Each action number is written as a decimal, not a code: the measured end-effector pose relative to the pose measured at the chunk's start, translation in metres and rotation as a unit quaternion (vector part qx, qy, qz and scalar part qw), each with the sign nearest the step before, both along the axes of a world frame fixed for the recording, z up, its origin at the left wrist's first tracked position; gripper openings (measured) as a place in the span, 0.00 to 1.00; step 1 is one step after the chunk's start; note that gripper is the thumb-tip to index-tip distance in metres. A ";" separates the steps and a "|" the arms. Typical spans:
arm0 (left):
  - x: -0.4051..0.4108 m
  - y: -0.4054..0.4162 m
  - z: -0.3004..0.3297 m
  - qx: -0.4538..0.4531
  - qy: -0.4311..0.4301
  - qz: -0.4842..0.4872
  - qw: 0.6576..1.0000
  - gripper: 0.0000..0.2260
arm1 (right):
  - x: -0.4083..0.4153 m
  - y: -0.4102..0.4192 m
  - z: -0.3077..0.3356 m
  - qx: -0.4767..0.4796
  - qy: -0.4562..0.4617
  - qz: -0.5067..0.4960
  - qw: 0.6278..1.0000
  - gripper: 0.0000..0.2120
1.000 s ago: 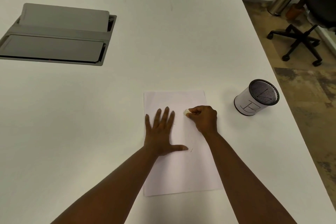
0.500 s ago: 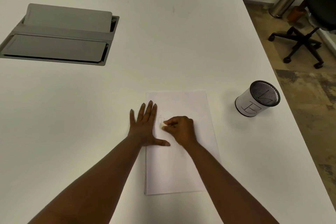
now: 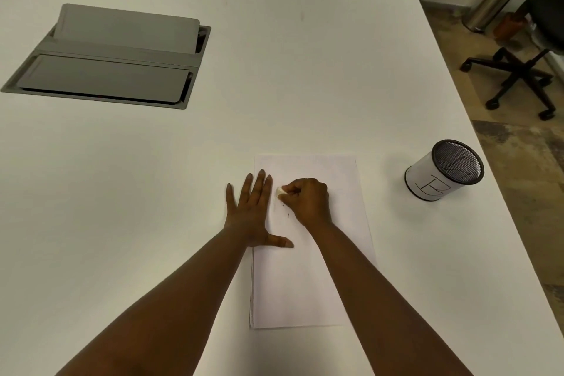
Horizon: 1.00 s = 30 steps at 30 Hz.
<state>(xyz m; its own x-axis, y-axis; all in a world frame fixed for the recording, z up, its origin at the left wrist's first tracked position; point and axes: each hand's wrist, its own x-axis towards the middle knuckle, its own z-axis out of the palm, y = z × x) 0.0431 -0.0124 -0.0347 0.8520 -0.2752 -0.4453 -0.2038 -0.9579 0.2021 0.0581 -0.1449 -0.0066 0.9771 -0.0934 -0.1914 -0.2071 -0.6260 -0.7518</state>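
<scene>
A thin stack of white paper (image 3: 308, 284) lies on the white table (image 3: 290, 70), close to the near edge and a little to the right of the middle. The left hand (image 3: 253, 210) is flat on it, palm down, with the fingers straight and slightly spread. It holds nothing and only presses: the thumb and the inner fingers are on the left border of the paper, while the outer fingers lie on the bare table beside it.

The right hand (image 3: 308, 203) is curled into a loose fist on the upper part of the sheet. Its thumb and fingertips pinch a small white eraser (image 3: 280, 191), of which only one end shows. The eraser touches the paper and sits just beside the index finger of the left hand – the two hands are almost in contact there. A few faint dark marks are visible on the paper just below the eraser, too small to read.

To the right of the paper, well apart from it and near the table's right edge, stands a white pen cup (image 3: 433, 183) with black mesh inside and a hand-drawn letter on its wall. In the far left part of the table a grey cable hatch (image 3: 113, 58) is set into the surface, with one flap raised. Beyond the table's right edge – on the floor – there are an office chair (image 3: 518, 76) and two metal bins (image 3: 491, 1)
</scene>
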 end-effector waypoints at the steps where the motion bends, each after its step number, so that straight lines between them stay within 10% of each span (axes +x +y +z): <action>1: 0.000 0.000 0.000 -0.002 0.001 0.002 1.000 0.65 | -0.004 -0.002 -0.001 0.003 0.012 0.020 1.000 0.10; 30: -0.001 -0.003 0.004 0.016 0.008 0.007 1.000 0.62 | -0.016 -0.019 0.002 0.012 0.053 0.036 0.998 0.10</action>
<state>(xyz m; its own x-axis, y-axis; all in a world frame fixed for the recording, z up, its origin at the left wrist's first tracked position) 0.0425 -0.0152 -0.0305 0.8480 -0.2487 -0.4680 -0.1869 -0.9667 0.1750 0.0423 -0.1639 -0.0045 0.9554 -0.0168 -0.2949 -0.2404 -0.6241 -0.7434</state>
